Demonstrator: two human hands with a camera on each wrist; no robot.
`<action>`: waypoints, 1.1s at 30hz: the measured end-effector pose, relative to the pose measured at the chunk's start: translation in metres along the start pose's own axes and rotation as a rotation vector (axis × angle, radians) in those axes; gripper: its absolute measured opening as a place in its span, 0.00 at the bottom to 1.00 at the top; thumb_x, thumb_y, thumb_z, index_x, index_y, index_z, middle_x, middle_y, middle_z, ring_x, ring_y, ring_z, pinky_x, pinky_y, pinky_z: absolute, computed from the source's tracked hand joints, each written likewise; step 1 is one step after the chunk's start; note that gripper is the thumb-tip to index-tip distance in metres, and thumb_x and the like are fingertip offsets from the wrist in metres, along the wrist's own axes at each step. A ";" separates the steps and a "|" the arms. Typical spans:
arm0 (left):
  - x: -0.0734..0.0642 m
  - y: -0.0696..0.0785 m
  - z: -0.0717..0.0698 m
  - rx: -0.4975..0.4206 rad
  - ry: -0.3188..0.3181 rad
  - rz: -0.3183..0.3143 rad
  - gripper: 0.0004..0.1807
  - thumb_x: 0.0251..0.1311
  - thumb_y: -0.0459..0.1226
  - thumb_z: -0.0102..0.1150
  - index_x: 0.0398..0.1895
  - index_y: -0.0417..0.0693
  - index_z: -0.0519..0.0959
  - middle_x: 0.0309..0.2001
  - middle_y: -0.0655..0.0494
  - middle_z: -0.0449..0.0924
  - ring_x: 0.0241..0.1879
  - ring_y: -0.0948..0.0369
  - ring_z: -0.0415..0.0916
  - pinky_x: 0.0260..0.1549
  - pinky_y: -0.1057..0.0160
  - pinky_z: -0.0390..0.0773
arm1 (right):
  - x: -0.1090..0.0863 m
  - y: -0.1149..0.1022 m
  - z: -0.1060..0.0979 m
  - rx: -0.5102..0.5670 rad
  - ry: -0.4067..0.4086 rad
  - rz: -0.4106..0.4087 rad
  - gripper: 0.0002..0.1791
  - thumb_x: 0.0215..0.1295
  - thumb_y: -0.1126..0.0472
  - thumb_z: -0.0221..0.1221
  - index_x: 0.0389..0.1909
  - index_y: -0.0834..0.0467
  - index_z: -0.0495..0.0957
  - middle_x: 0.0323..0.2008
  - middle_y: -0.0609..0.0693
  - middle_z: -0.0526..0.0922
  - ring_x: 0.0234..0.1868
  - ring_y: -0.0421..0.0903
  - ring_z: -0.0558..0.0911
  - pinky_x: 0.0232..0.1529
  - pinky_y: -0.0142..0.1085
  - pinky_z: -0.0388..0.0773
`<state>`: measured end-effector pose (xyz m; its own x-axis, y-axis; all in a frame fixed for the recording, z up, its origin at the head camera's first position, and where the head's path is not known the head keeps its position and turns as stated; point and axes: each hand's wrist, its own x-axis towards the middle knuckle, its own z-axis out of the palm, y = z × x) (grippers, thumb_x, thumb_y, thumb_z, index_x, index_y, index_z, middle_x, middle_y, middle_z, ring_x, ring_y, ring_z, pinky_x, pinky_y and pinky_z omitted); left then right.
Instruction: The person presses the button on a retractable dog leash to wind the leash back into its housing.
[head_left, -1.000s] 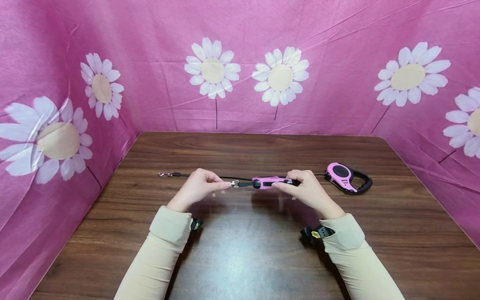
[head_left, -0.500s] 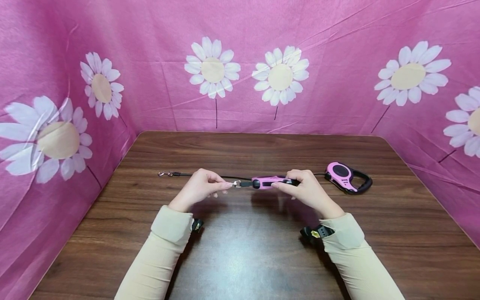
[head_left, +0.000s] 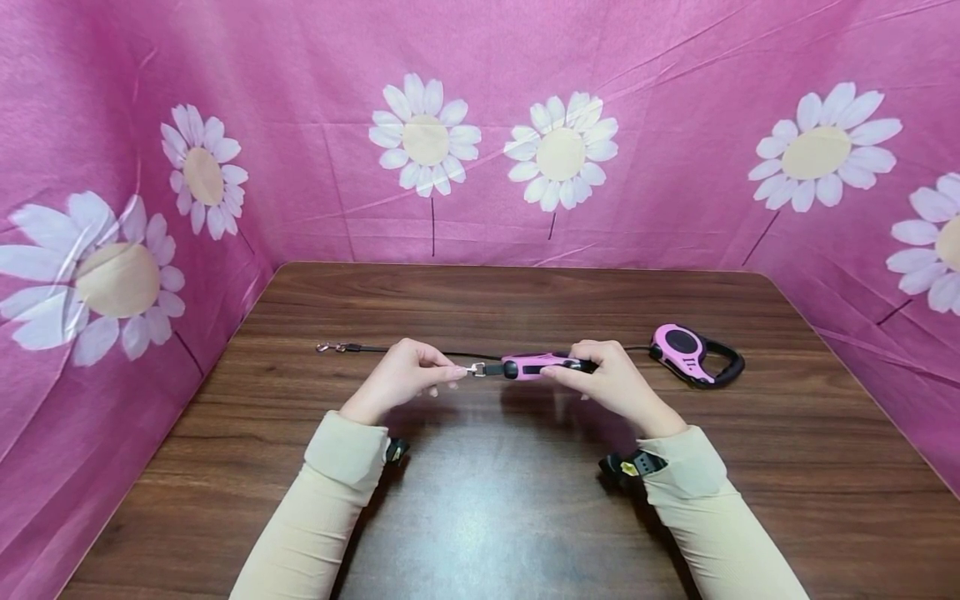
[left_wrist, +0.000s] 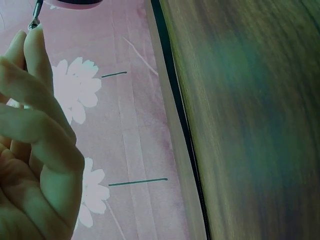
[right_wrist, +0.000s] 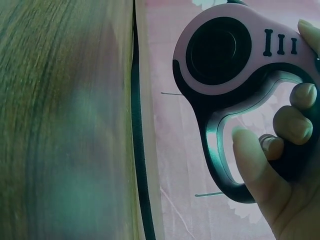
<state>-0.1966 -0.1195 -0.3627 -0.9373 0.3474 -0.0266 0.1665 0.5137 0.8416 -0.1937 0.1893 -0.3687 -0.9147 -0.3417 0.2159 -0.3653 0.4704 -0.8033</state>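
A pink and black retractable dog leash is held up over the table, and my right hand grips it. In the right wrist view the fingers curl through the loop handle of that leash, with the thumb up on its pink casing. To the left, my left hand pinches the metal snap clip at the leash's end between thumb and fingertips. The left wrist view has the clip at the fingertips of the hand. A short black strap joins clip and casing.
A second pink and black retractable leash lies on the wooden table at the right. Its black cord runs left behind the hands to a metal clip. Pink cloth with daisies surrounds the table.
My left hand and the clip have shifted very slightly right, toward the leash casing, while the casing and my right hand have edged slightly left. The second leash has stayed put.
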 end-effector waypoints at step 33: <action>-0.005 -0.003 -0.001 0.085 -0.172 -0.032 0.12 0.61 0.43 0.67 0.33 0.42 0.86 0.28 0.49 0.87 0.22 0.61 0.76 0.21 0.66 0.75 | 0.001 0.014 0.006 -0.070 -0.141 -0.015 0.16 0.59 0.50 0.70 0.19 0.55 0.81 0.19 0.48 0.82 0.16 0.40 0.75 0.18 0.36 0.76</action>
<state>-0.1929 -0.1229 -0.3645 -0.8775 0.4552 -0.1512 0.1691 0.5884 0.7907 -0.1987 0.1904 -0.3830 -0.8777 -0.4572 0.1434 -0.3940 0.5183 -0.7591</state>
